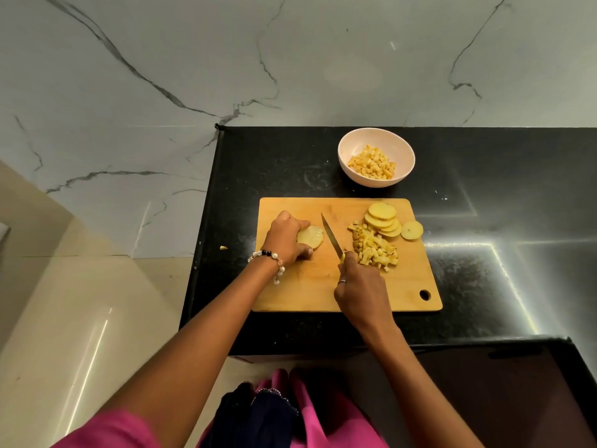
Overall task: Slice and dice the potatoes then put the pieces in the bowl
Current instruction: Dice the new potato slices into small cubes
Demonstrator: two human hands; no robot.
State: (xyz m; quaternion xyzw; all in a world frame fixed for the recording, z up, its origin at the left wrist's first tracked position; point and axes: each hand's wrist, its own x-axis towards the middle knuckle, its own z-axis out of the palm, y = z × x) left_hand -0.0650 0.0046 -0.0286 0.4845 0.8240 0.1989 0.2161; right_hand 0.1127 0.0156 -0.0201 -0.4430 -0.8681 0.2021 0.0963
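Observation:
On the wooden cutting board (297,292) my left hand (286,239) grips a cut potato piece (310,237) at the board's left, its flat face turned right. My right hand (358,291) holds a knife (331,235) by the handle, the blade pointing away just right of the potato, not touching it. A pile of diced potato (374,248) lies on the board's right part. Behind it a row of round slices (382,218) overlaps, with one slice (412,230) at the board's right edge. A white bowl (349,147) with potato cubes stands behind the board.
The board lies on a black stone counter (484,189) whose left edge drops to a light floor. A marble wall (290,59) rises behind. One small potato scrap (223,247) lies on the counter left of the board. A dark glossy surface is at the lower right.

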